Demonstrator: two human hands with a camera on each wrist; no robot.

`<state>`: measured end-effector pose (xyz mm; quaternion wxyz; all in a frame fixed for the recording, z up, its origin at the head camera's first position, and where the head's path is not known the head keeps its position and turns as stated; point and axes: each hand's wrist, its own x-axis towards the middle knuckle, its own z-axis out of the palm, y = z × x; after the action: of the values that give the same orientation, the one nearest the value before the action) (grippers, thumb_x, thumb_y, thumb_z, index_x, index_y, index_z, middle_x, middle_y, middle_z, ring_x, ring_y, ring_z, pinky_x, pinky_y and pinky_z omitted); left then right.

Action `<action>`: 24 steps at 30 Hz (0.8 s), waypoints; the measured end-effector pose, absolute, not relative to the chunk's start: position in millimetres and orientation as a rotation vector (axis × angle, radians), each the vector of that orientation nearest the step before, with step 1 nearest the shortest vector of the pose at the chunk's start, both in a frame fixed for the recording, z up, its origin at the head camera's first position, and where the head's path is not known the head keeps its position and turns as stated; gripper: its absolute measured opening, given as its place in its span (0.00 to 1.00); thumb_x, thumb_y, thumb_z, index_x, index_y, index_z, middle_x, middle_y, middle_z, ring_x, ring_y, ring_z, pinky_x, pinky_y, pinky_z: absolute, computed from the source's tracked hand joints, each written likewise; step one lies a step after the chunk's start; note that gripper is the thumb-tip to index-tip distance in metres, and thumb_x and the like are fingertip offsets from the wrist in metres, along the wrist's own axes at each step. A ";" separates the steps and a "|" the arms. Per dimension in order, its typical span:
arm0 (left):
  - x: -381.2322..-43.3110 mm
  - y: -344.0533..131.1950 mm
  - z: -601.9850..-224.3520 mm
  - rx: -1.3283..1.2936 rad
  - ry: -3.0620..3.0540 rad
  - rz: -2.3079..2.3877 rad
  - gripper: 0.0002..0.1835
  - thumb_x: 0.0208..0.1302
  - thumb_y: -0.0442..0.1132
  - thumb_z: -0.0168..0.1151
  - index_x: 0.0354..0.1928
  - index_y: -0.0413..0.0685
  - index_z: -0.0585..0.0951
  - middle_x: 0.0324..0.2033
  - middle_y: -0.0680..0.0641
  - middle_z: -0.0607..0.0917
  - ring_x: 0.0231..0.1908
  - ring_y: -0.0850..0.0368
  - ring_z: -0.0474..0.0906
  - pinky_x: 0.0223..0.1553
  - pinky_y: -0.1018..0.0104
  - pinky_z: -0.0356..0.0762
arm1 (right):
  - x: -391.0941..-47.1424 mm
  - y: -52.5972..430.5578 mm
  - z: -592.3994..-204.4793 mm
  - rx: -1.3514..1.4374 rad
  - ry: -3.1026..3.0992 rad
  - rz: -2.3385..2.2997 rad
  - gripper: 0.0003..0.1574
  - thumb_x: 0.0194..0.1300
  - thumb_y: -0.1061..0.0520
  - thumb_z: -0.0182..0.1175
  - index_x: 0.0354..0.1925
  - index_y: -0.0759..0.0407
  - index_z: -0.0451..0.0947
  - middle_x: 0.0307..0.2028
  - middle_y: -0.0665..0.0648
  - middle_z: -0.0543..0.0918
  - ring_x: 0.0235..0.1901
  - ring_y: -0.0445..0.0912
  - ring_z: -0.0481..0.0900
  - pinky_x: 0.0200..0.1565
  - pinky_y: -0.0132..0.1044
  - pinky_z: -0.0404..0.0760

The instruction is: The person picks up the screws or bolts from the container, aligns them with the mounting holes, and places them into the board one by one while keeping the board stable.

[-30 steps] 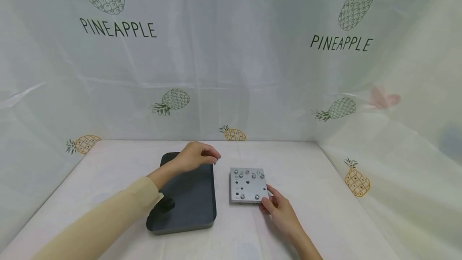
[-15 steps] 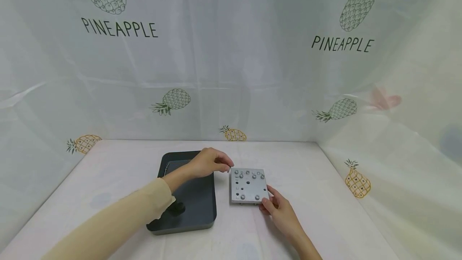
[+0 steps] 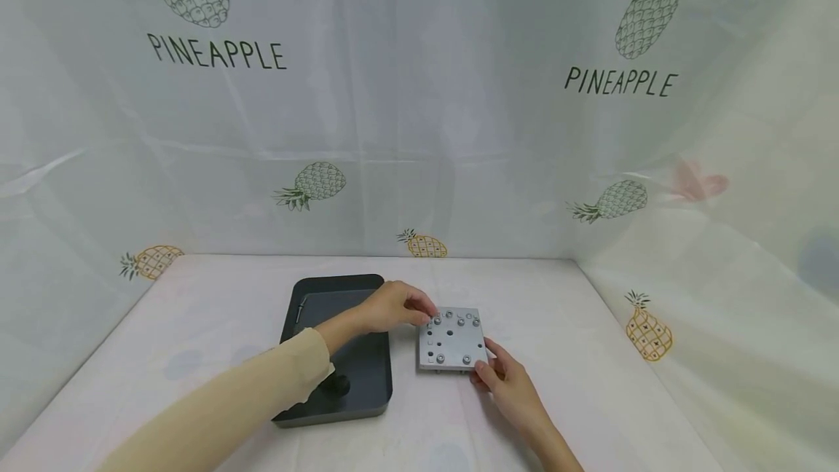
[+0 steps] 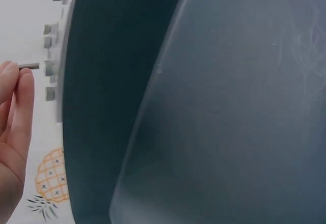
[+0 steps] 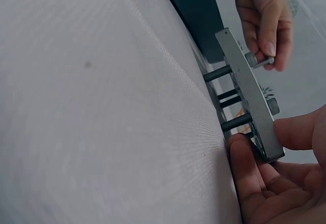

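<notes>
A square silver metal plate (image 3: 462, 344) with holes and several socket-head screws (image 5: 273, 106) stands raised off the table; the threaded screw ends (image 5: 237, 123) show beneath it in the right wrist view. My right hand (image 3: 514, 388) grips its near right corner, thumb on top and fingers below. Over the far left corner, my left hand (image 3: 396, 306) pinches a thin metal pin (image 4: 29, 66) between thumb and fingertips. The pin's end meets or nearly meets a screw head there; exact contact cannot be told.
A dark grey tray (image 3: 337, 284) stands left of the plate, under my left forearm. A thin metal piece (image 3: 301, 309) lies along its left side. White cloth printed with pineapples covers the table and hangs behind it.
My left hand has moved right and toward me, from above the tray's right edge to the plate's far left corner, carrying the pin. The right hand and plate stay in place.
</notes>
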<state>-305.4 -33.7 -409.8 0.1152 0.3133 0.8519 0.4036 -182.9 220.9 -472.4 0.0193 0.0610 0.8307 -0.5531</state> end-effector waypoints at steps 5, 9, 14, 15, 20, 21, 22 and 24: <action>-305.2 -30.7 -415.3 0.908 2.468 1.199 0.08 0.70 0.35 0.72 0.48 0.51 0.92 0.43 0.57 0.92 0.42 0.64 0.84 0.49 0.64 0.82 | -183.2 221.1 -473.0 0.190 2.583 -1.713 0.37 0.80 0.57 0.59 0.80 0.63 0.62 0.43 0.56 0.87 0.42 0.46 0.86 0.47 0.35 0.85; -304.2 -29.5 -417.2 0.897 2.452 1.205 0.07 0.70 0.36 0.73 0.47 0.53 0.92 0.41 0.57 0.92 0.41 0.64 0.84 0.48 0.66 0.81 | -183.5 221.5 -473.4 0.187 2.580 -1.714 0.37 0.80 0.57 0.59 0.80 0.63 0.61 0.43 0.56 0.87 0.42 0.46 0.86 0.47 0.36 0.85; -304.2 -29.3 -419.3 0.905 2.462 1.199 0.06 0.69 0.36 0.73 0.45 0.53 0.92 0.40 0.58 0.91 0.40 0.65 0.83 0.46 0.66 0.80 | -183.6 221.2 -473.5 0.179 2.591 -1.708 0.37 0.80 0.57 0.59 0.80 0.63 0.62 0.42 0.56 0.87 0.41 0.46 0.86 0.46 0.36 0.84; -304.5 -29.4 -420.0 0.909 2.466 1.196 0.06 0.69 0.36 0.73 0.45 0.53 0.92 0.39 0.58 0.91 0.40 0.65 0.83 0.46 0.65 0.80 | -183.6 221.1 -473.6 0.177 2.592 -1.708 0.37 0.80 0.57 0.59 0.80 0.63 0.62 0.42 0.56 0.87 0.41 0.46 0.86 0.46 0.36 0.84; -306.2 -30.1 -424.4 0.936 2.485 1.167 0.06 0.68 0.35 0.74 0.44 0.53 0.92 0.38 0.59 0.91 0.39 0.65 0.83 0.46 0.65 0.80 | -183.0 220.5 -473.0 0.170 2.589 -1.714 0.37 0.80 0.58 0.59 0.80 0.64 0.62 0.42 0.56 0.87 0.41 0.46 0.86 0.46 0.35 0.84; -306.4 -30.3 -425.1 0.940 2.489 1.161 0.06 0.68 0.35 0.74 0.44 0.53 0.92 0.38 0.60 0.91 0.39 0.65 0.83 0.46 0.66 0.80 | -182.8 220.4 -472.9 0.169 2.587 -1.717 0.37 0.80 0.58 0.59 0.80 0.64 0.62 0.42 0.56 0.87 0.42 0.46 0.86 0.46 0.34 0.85; -306.4 -30.4 -425.6 0.944 2.491 1.155 0.06 0.68 0.35 0.74 0.44 0.53 0.92 0.38 0.60 0.90 0.39 0.66 0.83 0.46 0.66 0.80 | -182.6 220.3 -472.9 0.168 2.587 -1.718 0.37 0.80 0.58 0.59 0.80 0.64 0.62 0.42 0.56 0.87 0.42 0.46 0.86 0.46 0.34 0.85; -306.1 -30.4 -426.1 0.954 2.494 1.146 0.07 0.67 0.34 0.74 0.44 0.53 0.92 0.38 0.61 0.90 0.39 0.66 0.83 0.46 0.67 0.80 | -182.3 220.3 -473.2 0.163 2.586 -1.721 0.36 0.80 0.58 0.59 0.80 0.64 0.62 0.42 0.56 0.87 0.42 0.46 0.86 0.46 0.34 0.85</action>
<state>-306.1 -30.4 -426.1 0.1175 0.3259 0.8524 0.3917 -182.3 220.3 -473.2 0.0156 0.0523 0.8313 -0.5531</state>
